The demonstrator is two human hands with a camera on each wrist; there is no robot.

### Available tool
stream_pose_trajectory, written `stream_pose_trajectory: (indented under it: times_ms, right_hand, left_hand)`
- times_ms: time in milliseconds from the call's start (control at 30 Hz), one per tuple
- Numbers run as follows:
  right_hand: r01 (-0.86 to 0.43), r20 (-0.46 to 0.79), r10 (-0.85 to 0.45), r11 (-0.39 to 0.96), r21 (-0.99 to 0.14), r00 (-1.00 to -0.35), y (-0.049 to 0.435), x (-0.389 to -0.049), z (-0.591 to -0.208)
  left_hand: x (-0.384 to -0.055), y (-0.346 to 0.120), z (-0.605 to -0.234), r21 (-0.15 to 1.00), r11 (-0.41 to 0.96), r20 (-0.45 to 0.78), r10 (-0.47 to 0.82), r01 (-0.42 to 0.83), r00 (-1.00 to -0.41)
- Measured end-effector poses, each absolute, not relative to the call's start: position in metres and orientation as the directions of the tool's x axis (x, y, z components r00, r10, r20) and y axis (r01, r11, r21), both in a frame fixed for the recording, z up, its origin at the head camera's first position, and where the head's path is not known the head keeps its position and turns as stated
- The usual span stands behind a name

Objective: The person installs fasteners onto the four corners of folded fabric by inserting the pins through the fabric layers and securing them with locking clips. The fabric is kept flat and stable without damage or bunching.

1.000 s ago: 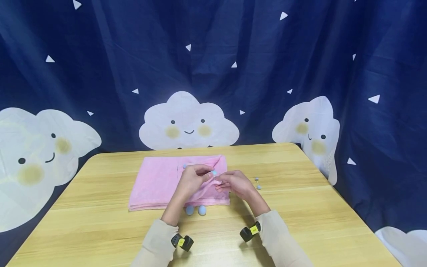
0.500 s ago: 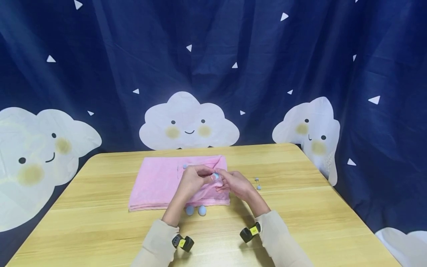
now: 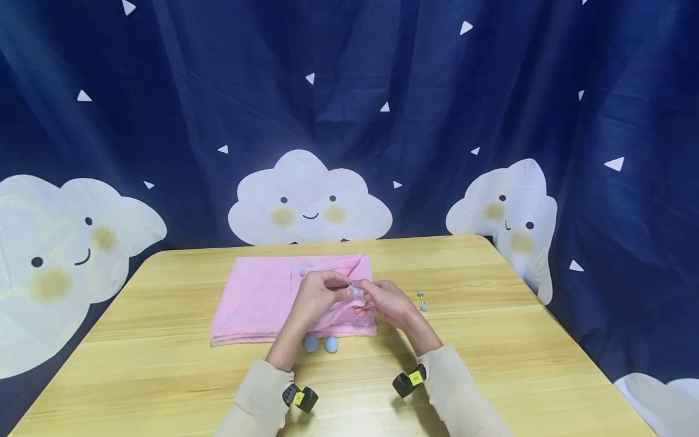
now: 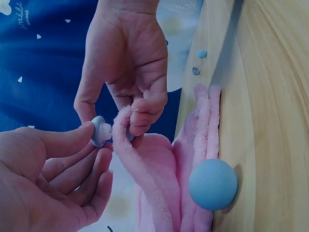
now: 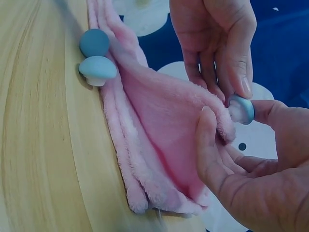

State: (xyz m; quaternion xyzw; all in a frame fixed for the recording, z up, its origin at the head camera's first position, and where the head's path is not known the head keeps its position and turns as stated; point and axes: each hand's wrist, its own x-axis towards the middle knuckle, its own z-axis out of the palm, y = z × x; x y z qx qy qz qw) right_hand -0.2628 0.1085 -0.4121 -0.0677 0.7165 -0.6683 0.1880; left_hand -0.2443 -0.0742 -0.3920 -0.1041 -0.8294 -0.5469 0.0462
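A pale blue, mushroom-shaped quilt clip cap (image 4: 101,131) with a clear white stem is pinched between thumb and fingers of my left hand (image 3: 314,297). Its stem points at the raised edge of a folded pink fleece blanket (image 3: 256,303). My right hand (image 3: 389,301) grips that edge from the other side, and one of its digits touches the cap in the right wrist view. Behind the edge, in the left wrist view, a bit of blue shows near the right fingers, mostly hidden. Whether the stem is inside the fabric I cannot tell.
Two more blue mushroom-shaped caps (image 3: 330,345) stand at the blanket's near edge. Another blue piece (image 3: 303,272) lies on the blanket beside a thin pin-like line. Right of the blanket, small blue-ended pins (image 3: 422,301) lie on the wooden table (image 3: 491,346). A dark blue curtain (image 3: 349,121) hangs behind.
The cap between the hands has shifted slightly right and down, closer to the right hand. The right thumb side has come over to the cap. Both arms stay almost in place.
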Motion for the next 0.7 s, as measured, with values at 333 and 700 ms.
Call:
stream_pose_trajectory:
  times_ms: [333,700]
  right_hand:
    - [0.137,-0.144,-0.359,0.044,-0.990,-0.922,0.1107,-0.2644,-0.4138]
    - [0.159,-0.151,-0.352,0.004,-0.987,-0.924,0.1114,-0.2616,-0.4096]
  left_hand:
    - [-0.2436,-0.0736,-0.3933,0.893,0.399,0.172,0.125,0.208,-0.977]
    - [-0.2420,-0.0745,-0.3922,0.851,0.503,0.067,0.182,0.152,-0.981]
